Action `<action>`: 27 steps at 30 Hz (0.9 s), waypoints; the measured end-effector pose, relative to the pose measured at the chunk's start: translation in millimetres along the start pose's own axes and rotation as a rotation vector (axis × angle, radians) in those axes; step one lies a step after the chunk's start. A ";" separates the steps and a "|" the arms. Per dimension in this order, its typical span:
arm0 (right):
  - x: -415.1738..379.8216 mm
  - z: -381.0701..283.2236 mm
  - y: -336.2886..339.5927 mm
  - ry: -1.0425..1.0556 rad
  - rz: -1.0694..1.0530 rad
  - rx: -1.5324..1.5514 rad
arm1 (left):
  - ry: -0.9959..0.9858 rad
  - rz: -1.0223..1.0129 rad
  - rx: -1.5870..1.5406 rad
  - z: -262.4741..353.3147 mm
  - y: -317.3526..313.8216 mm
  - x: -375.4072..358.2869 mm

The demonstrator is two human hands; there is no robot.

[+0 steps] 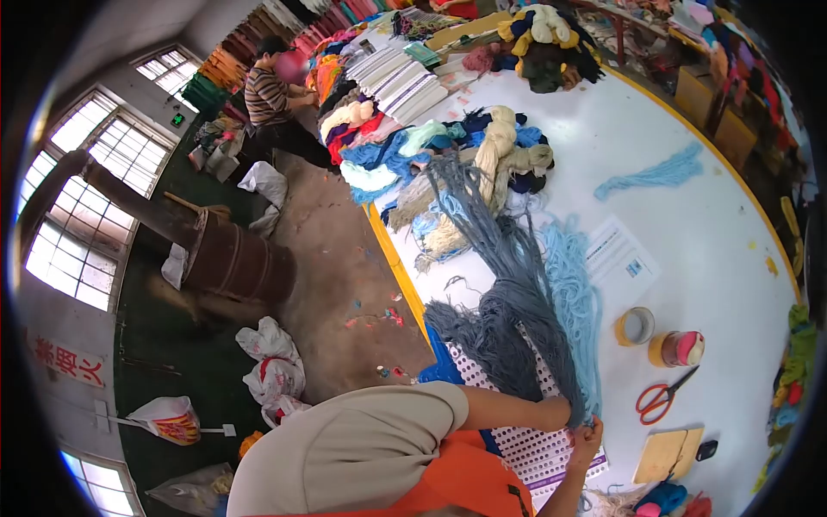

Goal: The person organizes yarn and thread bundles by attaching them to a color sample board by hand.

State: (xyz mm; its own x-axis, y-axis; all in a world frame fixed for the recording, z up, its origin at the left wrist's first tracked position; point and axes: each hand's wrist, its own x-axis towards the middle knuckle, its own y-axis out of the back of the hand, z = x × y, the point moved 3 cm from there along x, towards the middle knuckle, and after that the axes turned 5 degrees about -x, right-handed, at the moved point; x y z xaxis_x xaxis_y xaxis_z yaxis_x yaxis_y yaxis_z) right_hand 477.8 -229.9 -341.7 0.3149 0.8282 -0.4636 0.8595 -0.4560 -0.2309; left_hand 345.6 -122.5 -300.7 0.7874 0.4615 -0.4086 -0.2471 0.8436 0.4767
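Note:
Dark grey-blue yarn lies in a long loose bundle across the white table. Beside it, on the right, runs a light blue skein. At the near end of both yarns, my right hand has its fingers bent and pressed together on strands of yarn. My left hand is against the end of the dark bundle, its fingers mostly hidden by the yarn. Under the yarn is a white sheet with purple dots.
Right of the yarn are a printed paper, tape roll, second roll with a red-topped item, orange-handled scissors and wooden board. Yarn heaps cover the far side. Another person stands there. A rusty barrel is left.

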 end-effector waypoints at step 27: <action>-97.7 -146.9 -174.3 0.152 0.139 -0.061 | -0.209 0.085 -1.613 75.2 199.4 -185.5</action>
State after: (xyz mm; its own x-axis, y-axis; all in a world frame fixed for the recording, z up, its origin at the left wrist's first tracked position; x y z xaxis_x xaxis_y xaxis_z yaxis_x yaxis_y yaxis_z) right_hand 356.3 -183.5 -130.5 0.4856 0.8003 -0.3518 0.8248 -0.5528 -0.1190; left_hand 192.7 -60.5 -71.2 0.7671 0.5890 -0.2544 -0.4876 0.2775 -0.8278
